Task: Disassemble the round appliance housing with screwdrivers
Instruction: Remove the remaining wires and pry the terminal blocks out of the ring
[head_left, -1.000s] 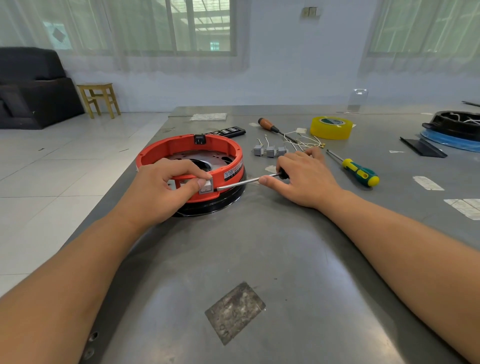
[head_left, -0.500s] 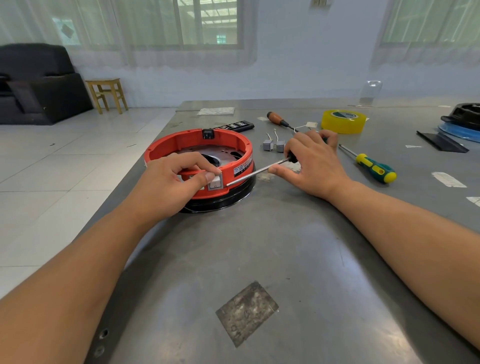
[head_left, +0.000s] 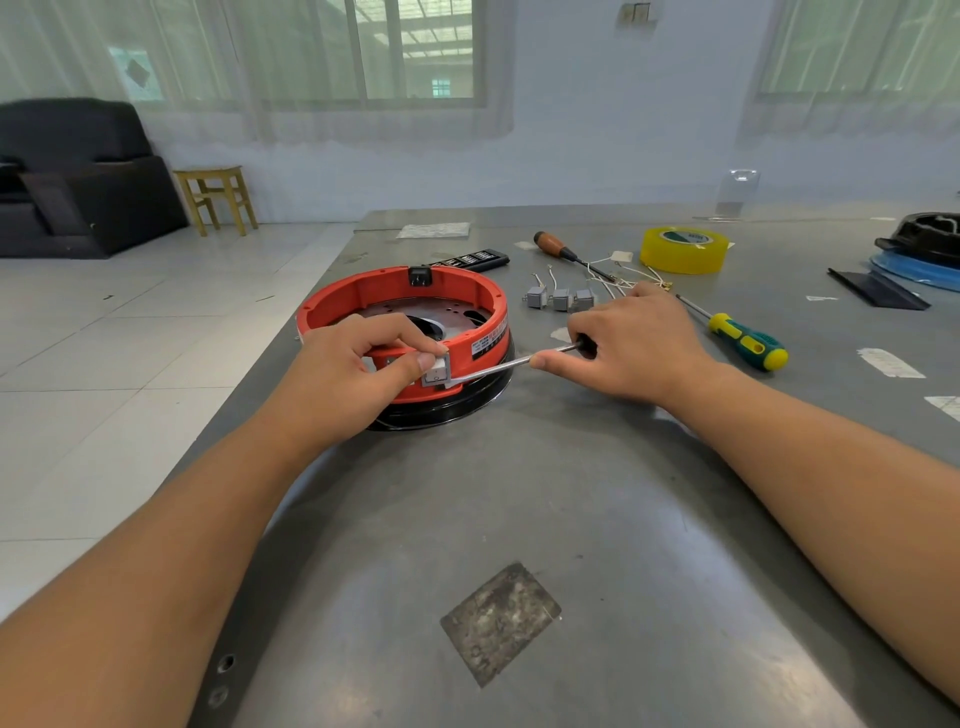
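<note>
A round orange housing (head_left: 363, 293) on a black base sits at the left side of the grey metal table (head_left: 545, 519). My left hand (head_left: 343, 374) grips its near wall, thumb and forefinger pinching a small white switch (head_left: 435, 370) set in that wall. My right hand (head_left: 634, 343) holds a black-handled screwdriver (head_left: 498, 367); its metal shaft lies nearly level, with the tip at the right edge of the switch. A green-and-yellow screwdriver (head_left: 743, 340) and a wooden-handled screwdriver (head_left: 558, 249) lie on the table beyond my right hand.
Three small grey switches (head_left: 560, 299) with wires lie behind the housing. A yellow tape roll (head_left: 683, 249), a black remote (head_left: 478, 258), a black strip (head_left: 878, 288) and a black part on a blue disc (head_left: 924, 249) lie further back. The table's left edge runs just left of the housing.
The camera has shifted, so everything sits lower and more to the right. My right hand and the screwdriver have lifted slightly; the tip stays at the switch. My left hand keeps its hold.
</note>
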